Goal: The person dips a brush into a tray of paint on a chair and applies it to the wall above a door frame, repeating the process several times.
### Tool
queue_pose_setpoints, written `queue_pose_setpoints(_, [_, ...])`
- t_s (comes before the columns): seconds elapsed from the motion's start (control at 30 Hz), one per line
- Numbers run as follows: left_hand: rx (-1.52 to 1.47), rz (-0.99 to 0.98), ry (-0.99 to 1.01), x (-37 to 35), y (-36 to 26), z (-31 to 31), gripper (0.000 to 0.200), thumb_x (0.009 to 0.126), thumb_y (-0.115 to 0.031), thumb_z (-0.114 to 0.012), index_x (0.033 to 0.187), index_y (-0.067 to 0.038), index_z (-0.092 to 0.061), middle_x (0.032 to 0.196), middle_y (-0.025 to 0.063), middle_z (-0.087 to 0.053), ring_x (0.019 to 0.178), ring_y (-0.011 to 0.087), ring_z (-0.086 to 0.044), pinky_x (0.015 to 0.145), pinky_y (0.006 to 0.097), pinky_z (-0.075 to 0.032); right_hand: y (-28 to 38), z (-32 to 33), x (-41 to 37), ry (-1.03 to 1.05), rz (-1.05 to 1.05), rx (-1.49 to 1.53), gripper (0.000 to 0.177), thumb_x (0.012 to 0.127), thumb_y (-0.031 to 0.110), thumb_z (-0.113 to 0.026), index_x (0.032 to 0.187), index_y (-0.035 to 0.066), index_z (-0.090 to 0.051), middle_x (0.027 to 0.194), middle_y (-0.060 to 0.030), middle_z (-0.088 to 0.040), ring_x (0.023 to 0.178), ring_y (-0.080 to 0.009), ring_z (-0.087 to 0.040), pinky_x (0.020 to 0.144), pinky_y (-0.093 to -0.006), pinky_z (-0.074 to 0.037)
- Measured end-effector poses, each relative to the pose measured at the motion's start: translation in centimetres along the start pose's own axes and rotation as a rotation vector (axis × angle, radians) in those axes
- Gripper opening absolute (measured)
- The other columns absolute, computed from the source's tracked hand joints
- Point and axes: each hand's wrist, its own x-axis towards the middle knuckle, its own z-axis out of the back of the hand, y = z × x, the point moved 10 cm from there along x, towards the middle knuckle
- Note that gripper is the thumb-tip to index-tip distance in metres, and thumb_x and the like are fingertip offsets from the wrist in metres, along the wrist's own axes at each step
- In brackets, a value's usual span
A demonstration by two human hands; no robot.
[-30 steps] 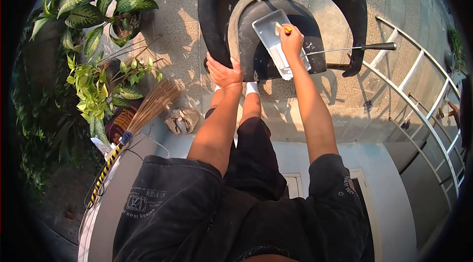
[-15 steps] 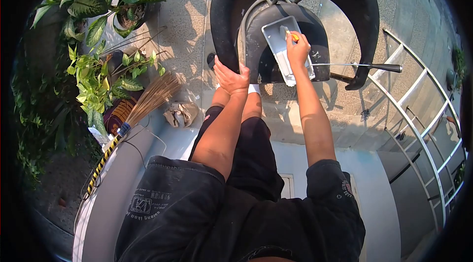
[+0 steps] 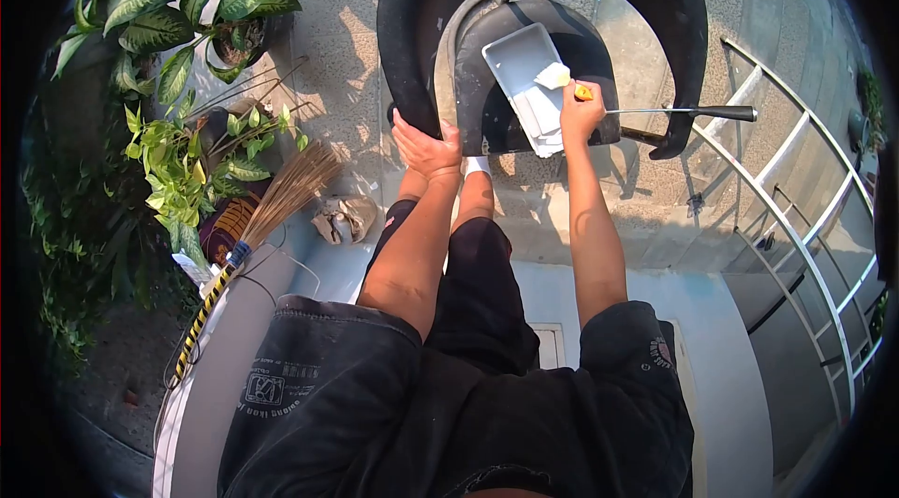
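My right hand [image 3: 583, 114] grips the yellow handle of a paintbrush [image 3: 553, 76], its pale bristles pointing left over a paint tray [image 3: 507, 41]. The light grey tray lies tilted on the black seat of an armchair [image 3: 487, 114], with white, block-like shapes in its nearer part. A thin metal rod with a black handle [image 3: 721, 112] sticks out to the right from behind my right hand. With fingers stretched out and nothing in it, my left hand [image 3: 428, 150] is at the front left end of the chair's curved armrest.
A straw broom [image 3: 286, 194] with a striped handle leans on the low wall at left, among potted plants [image 3: 201, 152]. A crumpled paper bag [image 3: 344, 219] sits near my legs. At right stands a white metal frame [image 3: 796, 203].
The paintbrush has come up from inside the tray and moved right, so its bristles now show near the tray's right rim. My left hand stays by the armrest. The view has shifted slightly.
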Motion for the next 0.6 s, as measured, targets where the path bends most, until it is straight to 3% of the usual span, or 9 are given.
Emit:
queue_pose_setpoints(0.4, [0.017, 0.002, -0.013, -0.1, -0.2, 0.1, 0.083, 0.077, -0.035, -0.062, 0.145, 0.002, -0.034, 0.131, 0.0302, -0.049, 0.121, 0.0492, -0.047, 0.105, 0.0526, -0.037, 0.3, -0.2, -3.2, -0.147, 0.027, 0.003, 0.011, 0.078, 0.007, -0.071, 0.086, 0.004, -0.064, 0.084, -0.0142, -0.067, 0.079, -0.0354, -0.066, 0.07, -0.0437, -0.053])
queue_pose_setpoints(0.6, [0.024, -0.01, -0.034, -0.2, -0.3, 0.2, 0.081, 0.078, -0.035, -0.062, 0.144, 0.003, -0.034, 0.125, 0.0295, -0.05, 0.116, 0.0482, -0.049, 0.102, 0.0528, -0.039, 0.9, -0.1, -2.7, -0.097, 0.065, -0.093, 0.014, 0.079, 0.008, -0.072, 0.084, 0.004, -0.059, 0.083, -0.0155, -0.064, 0.077, -0.0371, -0.065, 0.069, -0.0462, -0.052])
